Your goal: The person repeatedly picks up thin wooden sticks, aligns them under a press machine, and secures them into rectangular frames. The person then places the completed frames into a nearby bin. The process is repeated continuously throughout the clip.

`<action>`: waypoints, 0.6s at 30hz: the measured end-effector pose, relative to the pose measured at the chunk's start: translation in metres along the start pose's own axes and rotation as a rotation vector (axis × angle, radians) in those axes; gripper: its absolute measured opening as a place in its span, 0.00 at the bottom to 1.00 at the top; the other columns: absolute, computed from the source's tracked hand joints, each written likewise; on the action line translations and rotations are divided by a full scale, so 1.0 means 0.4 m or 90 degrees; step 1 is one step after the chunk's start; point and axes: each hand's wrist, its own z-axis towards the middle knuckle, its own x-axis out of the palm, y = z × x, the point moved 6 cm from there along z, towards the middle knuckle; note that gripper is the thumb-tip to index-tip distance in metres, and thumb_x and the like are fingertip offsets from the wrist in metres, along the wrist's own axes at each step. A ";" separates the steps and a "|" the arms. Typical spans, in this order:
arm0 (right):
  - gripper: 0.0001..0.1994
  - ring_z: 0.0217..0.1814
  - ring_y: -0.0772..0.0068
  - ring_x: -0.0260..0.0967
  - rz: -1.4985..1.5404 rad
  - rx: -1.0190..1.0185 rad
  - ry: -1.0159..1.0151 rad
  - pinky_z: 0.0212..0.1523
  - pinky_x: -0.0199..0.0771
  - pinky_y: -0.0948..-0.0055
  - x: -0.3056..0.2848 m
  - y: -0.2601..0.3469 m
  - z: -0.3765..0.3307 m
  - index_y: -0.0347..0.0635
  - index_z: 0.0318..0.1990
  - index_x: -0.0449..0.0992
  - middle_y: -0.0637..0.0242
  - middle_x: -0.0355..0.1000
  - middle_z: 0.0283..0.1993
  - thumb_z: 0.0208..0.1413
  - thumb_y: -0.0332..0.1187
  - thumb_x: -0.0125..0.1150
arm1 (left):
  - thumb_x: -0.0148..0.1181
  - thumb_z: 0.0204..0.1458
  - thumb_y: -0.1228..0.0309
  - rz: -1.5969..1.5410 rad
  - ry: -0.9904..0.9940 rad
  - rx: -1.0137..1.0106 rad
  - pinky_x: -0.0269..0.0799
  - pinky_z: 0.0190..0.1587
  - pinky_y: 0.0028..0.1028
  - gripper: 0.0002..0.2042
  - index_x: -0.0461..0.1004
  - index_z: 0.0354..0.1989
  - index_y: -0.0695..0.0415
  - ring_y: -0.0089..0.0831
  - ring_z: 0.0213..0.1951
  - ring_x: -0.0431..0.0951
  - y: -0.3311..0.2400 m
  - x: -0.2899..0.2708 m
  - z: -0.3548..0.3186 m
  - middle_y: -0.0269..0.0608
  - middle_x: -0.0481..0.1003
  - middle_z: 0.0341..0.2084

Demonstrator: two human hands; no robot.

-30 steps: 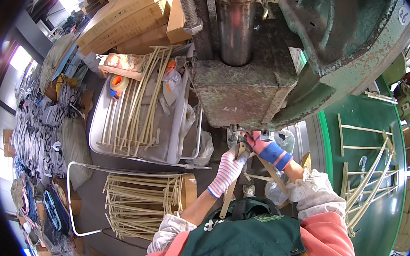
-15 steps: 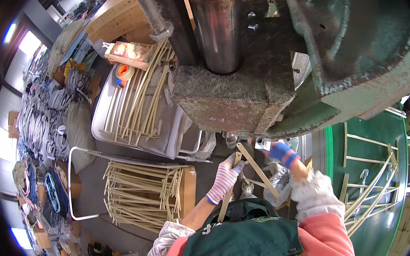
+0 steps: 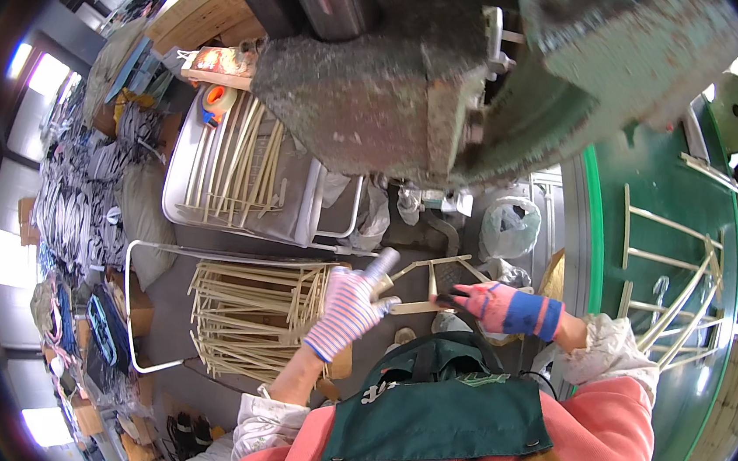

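Between my hands is a small frame of pale wooden slats (image 3: 415,307), joined at angles. My right hand (image 3: 507,310), in a pink and blue glove with dark fingertips, pinches the frame where two slats meet. My left hand (image 3: 349,312), in a striped glove, is beside the frame's left end with its index finger and thumb spread apart. Whether its thumb touches the slat is hard to tell. Above and ahead looms the worn metal head (image 3: 361,116) of a green machine.
To the left, a stack of slat frames (image 3: 247,316) lies beside a white metal rail (image 3: 126,315). Behind it, a white tray (image 3: 176,183) holds long slats and a tape roll (image 3: 216,99). On the right, a green table (image 3: 652,203) bears more frames; a plastic-lined bin (image 3: 509,230) stands ahead.
My left hand has moved left and its fingers have spread. My right hand has come down and now grips the slats, which have turned and opened out. The view has shifted.
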 end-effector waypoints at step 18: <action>0.17 0.51 0.62 0.64 -0.266 0.378 -1.389 0.54 0.62 0.67 0.233 0.320 -0.365 0.35 0.52 0.65 0.54 0.65 0.50 0.54 0.27 0.52 | 0.71 0.40 0.58 -0.345 0.013 -0.002 0.53 0.18 0.18 0.18 0.73 0.18 0.62 0.10 0.17 0.62 -0.081 -0.331 -0.562 0.29 0.68 0.11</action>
